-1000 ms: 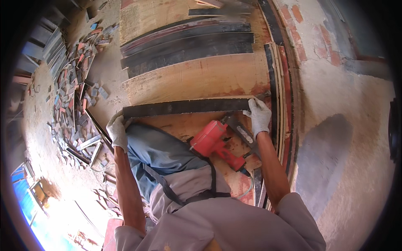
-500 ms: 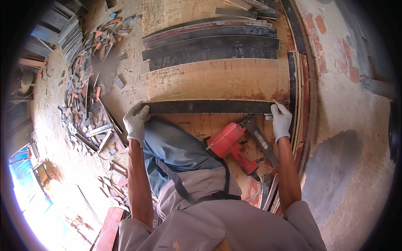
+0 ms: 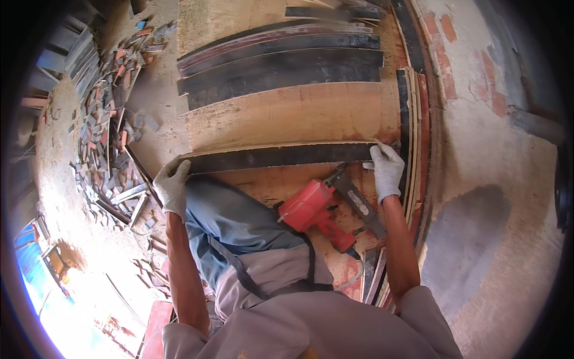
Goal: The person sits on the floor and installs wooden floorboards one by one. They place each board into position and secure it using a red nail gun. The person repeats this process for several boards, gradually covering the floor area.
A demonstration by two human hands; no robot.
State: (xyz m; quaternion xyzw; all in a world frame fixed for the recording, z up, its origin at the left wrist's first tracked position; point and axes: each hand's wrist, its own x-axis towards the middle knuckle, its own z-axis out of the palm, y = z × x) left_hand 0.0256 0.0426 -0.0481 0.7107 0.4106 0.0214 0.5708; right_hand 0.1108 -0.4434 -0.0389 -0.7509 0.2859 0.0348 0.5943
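A long dark wooden strip (image 3: 278, 157) with a pale edge spans the space in front of my body. Gripping its left end is my left hand (image 3: 173, 184), in a grey-white work glove, thumb on the dark face. My right hand (image 3: 387, 170), gloved alike, holds the other end with its fingers closed round it. Below the strip, close to my right forearm, a red nail gun (image 3: 308, 205) with a black magazine (image 3: 360, 206) lies on the wooden panel (image 3: 287, 113).
Several dark strips (image 3: 287, 67) lie across the panel's far part. Long boards (image 3: 412, 131) stand stacked along its right side, near a stained concrete surface (image 3: 472, 233). Small wood offcuts (image 3: 107, 143) litter the floor at left. A hose (image 3: 353, 278) trails from the nail gun.
The whole scene has shifted leftward in view. The held strip now tilts slightly, its left end lower. Both hands keep their grip on its ends.
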